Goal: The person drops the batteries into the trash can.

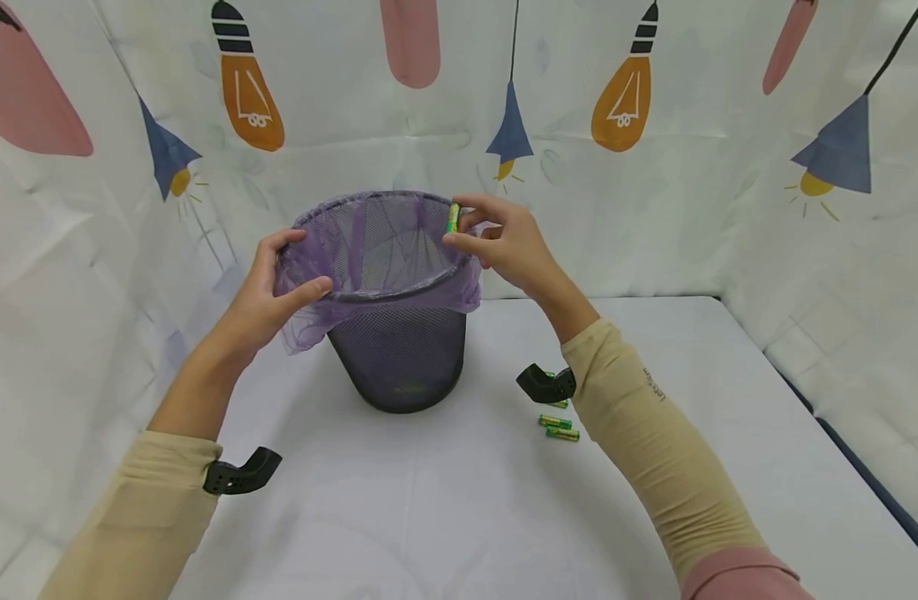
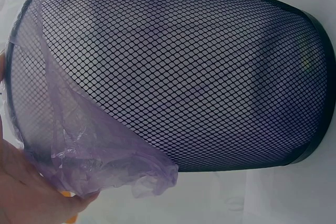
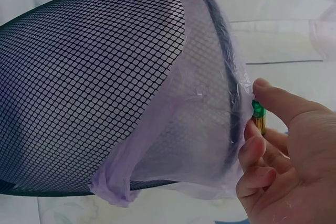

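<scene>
A black mesh wastebasket stands on the table, lined with a thin purple plastic bag folded over its rim. My left hand grips the left side of the rim, thumb outside on the near edge and fingers at the far side. At the right of the rim, my right hand pinches a small green and yellow battery between thumb and fingers. In the right wrist view the battery shows close beside the bag-covered rim. A faint yellow-green spot shows through the mesh near the basket's bottom.
Several more green batteries lie on the white table right of the basket, some partly hidden by the black wrist mount on the right sleeve. Another mount juts from the left sleeve. A printed curtain hangs behind.
</scene>
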`<control>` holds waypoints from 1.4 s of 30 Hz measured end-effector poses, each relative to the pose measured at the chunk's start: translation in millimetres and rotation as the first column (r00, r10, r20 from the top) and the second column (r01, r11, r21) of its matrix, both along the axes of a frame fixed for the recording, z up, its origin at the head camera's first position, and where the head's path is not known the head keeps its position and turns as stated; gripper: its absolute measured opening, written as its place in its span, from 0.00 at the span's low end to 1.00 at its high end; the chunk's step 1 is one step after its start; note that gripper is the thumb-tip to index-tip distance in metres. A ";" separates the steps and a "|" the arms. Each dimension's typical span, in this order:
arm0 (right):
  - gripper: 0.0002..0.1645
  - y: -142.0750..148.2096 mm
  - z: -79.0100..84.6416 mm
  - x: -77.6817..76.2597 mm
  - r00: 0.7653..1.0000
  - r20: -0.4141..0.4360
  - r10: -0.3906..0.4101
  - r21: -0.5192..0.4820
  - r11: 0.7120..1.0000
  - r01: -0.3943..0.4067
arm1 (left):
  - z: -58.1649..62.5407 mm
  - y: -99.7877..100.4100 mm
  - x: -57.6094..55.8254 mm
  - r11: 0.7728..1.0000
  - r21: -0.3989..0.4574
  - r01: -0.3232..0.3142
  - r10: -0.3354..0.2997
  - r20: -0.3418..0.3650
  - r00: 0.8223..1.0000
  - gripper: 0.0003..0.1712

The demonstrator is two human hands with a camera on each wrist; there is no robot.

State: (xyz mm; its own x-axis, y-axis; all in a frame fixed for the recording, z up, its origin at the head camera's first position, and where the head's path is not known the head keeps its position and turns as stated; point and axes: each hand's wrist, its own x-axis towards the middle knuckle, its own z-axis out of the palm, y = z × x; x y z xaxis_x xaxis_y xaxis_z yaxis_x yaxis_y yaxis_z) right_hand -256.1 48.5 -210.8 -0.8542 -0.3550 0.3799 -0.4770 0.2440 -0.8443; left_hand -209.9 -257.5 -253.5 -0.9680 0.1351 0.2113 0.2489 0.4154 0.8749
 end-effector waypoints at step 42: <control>0.26 31.2 -28.3 -7.8 0.999 -0.039 -0.010 -0.045 0.999 0.009 | -2.0 -1.0 -0.6 1.000 0.009 0.005 -0.005 0.006 1.000 0.40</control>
